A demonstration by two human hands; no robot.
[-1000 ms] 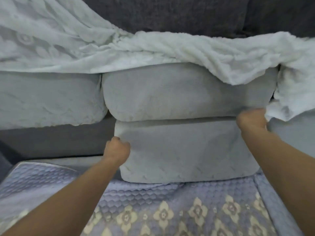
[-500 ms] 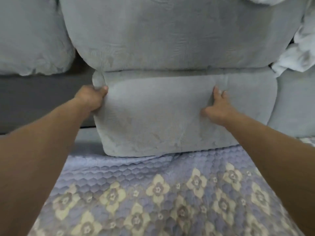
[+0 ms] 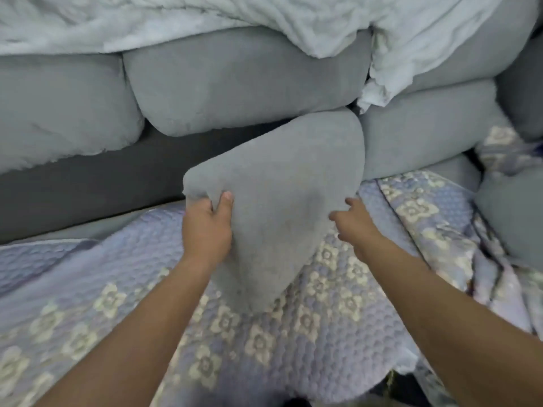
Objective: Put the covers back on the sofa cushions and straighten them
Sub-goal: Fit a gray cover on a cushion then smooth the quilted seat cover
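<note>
Gripped at its near left corner by the left hand [image 3: 207, 227], thumb on top and fingers tucked beneath: a grey cushion [image 3: 279, 195], tilted with its far right corner still wedged under the stacked cushions [image 3: 241, 80] along the sofa back. Held that way, most likely, to drag it clear of the pile and onto the seat, where a cover could be worked over it. Reaching for the cushion's right edge with loosely spread fingers: the right hand [image 3: 354, 221], touching or just short of the fabric, hard to tell at this blur, but gripping nothing. Probably placed there to steady the far side while the left pulled. Spread across the seat beneath both arms: a quilted cover [image 3: 264, 342] with a flower pattern, rumpled toward the right, seemingly laid ready to go back on. Draped over the top of the stack: a pale blanket [image 3: 323, 22], one fold hanging down between two cushions. Judged an early step, with the grey cushions bare and nothing yet straightened.
</note>
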